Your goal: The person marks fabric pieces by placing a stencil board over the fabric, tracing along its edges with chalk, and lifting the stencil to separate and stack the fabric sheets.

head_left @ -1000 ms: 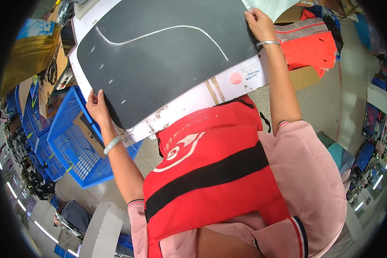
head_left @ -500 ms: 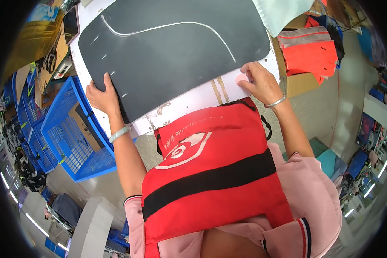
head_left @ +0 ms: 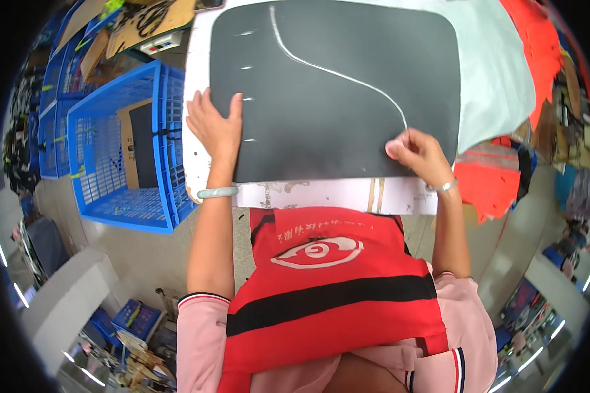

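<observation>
A dark grey-black sheet [head_left: 328, 124] with rounded far corners lies on the white table. A curved white line [head_left: 347, 77] runs from its far edge down to my right hand, and several short white marks [head_left: 247, 68] line its left side. My left hand [head_left: 217, 128] rests at the sheet's left edge, with fingers spread and nothing held. Near the right part of the sheet, my right hand [head_left: 423, 156] pinches a round pink tailor's chalk [head_left: 394, 149], partly covered by the fingers, by the lower end of the white line.
To the left stands a blue plastic crate [head_left: 121, 196] with cardboard and a dark piece inside. Pale translucent sheeting [head_left: 495, 78] hangs at the table's right side. Orange-red pieces [head_left: 488, 187] are piled beside it. The white table edge [head_left: 321, 194] faces my red apron [head_left: 334, 281].
The view has turned, so the sheet appears straighter and further right. My right hand has moved from the sheet's near edge onto its surface, still holding the chalk. My left hand stays at the left edge.
</observation>
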Available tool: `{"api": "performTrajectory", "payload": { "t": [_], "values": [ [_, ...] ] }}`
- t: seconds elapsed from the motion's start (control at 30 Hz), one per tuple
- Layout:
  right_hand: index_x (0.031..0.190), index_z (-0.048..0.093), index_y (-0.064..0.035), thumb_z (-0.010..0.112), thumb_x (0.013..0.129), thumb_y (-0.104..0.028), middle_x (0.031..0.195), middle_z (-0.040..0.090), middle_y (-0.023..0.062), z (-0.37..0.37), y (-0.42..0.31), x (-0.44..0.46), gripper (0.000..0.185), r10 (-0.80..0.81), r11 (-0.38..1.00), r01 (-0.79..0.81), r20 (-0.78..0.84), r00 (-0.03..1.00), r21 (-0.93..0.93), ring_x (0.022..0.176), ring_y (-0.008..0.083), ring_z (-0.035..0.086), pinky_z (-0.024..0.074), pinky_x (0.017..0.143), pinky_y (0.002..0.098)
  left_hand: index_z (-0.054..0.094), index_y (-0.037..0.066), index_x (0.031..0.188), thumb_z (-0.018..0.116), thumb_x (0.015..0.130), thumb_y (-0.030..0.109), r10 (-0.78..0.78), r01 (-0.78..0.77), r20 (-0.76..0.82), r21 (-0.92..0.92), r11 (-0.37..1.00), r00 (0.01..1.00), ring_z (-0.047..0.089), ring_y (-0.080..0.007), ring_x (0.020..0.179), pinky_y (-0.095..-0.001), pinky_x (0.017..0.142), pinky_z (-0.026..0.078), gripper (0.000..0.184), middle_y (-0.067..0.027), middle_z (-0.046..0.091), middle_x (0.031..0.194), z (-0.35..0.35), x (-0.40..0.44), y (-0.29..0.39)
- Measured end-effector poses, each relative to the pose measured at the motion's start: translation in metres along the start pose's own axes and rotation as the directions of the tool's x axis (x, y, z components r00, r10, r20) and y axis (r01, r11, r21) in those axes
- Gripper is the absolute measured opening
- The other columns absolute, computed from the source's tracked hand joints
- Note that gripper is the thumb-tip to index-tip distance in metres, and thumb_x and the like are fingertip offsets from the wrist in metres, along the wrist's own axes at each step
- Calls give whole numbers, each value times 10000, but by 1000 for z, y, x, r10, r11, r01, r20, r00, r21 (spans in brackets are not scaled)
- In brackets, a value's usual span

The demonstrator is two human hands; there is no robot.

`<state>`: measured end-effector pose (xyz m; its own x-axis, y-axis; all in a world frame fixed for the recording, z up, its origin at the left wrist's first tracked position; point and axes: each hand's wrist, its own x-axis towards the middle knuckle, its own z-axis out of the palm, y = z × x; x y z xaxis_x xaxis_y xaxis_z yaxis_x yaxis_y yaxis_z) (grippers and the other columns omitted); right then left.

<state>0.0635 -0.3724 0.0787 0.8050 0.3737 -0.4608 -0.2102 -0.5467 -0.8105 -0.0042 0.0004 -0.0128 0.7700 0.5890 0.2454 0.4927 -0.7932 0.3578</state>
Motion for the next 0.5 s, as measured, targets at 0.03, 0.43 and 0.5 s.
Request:
{"api": "performTrajectory", "payload": {
  "t": [0.03,0.43,0.5],
  "values": [
    [726,603,-11,661,828,-232,615,551,35,4,-9,26,249,-20,999,20,22,1000,-35,585,85,476,409,549,258,465,21,1314,622,826,529,-6,6,-9,4,1000,1000,234,-394,1377,-517,1132,137,722,-205,384,1407,0,0,1],
    [862,690,-17,554,768,-365,797,665,185,92,-160,297,386,-406,807,323,-67,911,-495,779,316,622,477,756,385,472,18,1296,664,802,477,-62,62,-5,-26,998,998,221,-374,1385,-518,1139,112,700,-176,382,1405,-5,0,4],
    [896,711,-32,548,768,-349,889,679,203,97,-163,306,379,-410,720,285,-58,910,-633,868,353,633,478,819,402,471,19,1301,661,803,474,-74,75,24,-34,997,997,209,-368,1390,-509,1145,95,701,-168,368,1416,-7,1,5]
  ]
}}
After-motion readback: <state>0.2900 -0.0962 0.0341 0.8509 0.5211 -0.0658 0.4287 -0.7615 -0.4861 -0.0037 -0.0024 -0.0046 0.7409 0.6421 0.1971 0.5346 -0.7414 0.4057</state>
